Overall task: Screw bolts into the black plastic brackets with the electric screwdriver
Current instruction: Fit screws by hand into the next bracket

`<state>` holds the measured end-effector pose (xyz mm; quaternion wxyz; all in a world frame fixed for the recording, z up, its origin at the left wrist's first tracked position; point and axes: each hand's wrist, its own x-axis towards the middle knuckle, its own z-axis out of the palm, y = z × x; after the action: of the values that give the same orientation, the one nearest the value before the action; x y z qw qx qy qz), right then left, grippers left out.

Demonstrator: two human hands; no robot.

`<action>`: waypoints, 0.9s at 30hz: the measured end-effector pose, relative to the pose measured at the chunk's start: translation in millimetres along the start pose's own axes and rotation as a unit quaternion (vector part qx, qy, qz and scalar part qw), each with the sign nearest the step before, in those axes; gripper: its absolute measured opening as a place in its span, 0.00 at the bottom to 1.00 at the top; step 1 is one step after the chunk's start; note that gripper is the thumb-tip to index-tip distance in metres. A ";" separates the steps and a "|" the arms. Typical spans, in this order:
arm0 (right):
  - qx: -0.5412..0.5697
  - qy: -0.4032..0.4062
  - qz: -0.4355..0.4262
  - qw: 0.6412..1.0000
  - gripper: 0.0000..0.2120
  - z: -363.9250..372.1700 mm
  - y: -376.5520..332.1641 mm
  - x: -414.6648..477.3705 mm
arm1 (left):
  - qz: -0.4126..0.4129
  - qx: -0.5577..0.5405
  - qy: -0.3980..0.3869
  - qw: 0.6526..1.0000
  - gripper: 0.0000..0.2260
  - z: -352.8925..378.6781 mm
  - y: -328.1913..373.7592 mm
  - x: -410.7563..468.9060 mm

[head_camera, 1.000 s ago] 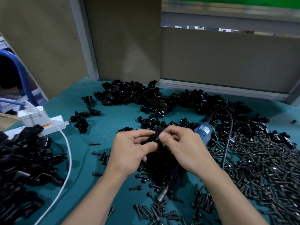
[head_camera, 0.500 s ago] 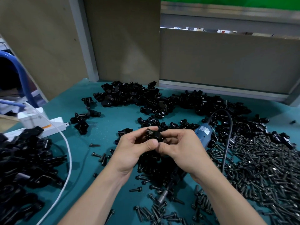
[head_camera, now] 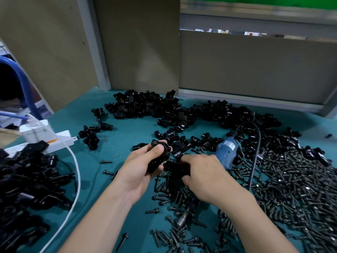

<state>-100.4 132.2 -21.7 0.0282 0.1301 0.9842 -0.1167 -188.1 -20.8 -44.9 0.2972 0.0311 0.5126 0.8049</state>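
Black bracket pinched in left hand, thumb on top.

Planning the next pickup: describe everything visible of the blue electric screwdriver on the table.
The blue electric screwdriver has a blue plastic-looking body with a pale label near its rear, where a black cable leaves and arcs to the right. It lies tilted on the teal table among black metal bolts, rear end away from the person. The right hand covers its middle; contact is unclear. A metal tip shows below the hand.
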 end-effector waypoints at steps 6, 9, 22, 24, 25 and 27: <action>0.038 0.018 0.006 0.999 0.07 1.5 0.8 -2.1 | -0.027 0.025 -0.031 0.999 0.20 -3.8 -3.0 3.6; 0.070 0.038 0.006 0.997 0.06 3.4 1.2 -1.2 | -0.023 0.039 -0.051 0.998 0.20 -5.6 -3.3 4.3; 0.471 0.155 0.021 0.868 0.11 -21.3 12.3 -0.6 | -0.013 0.069 -0.077 0.995 0.18 -4.3 -7.4 5.2; 0.501 0.149 0.008 0.852 0.13 -21.7 13.6 -0.1 | -0.002 0.076 -0.075 0.994 0.22 -4.1 -8.3 5.0; 0.504 0.145 0.004 0.851 0.14 -21.4 14.0 0.3 | 0.004 0.080 -0.075 0.994 0.24 -3.7 -9.0 4.8; 0.508 0.138 0.003 0.850 0.13 -20.0 14.2 1.0 | 0.018 0.093 -0.079 0.992 0.23 -3.1 -10.1 4.8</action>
<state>-98.1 150.5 -5.5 -0.1777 0.1437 0.7808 -0.5815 -188.6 -17.8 -56.2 0.3180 0.1311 0.5600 0.7537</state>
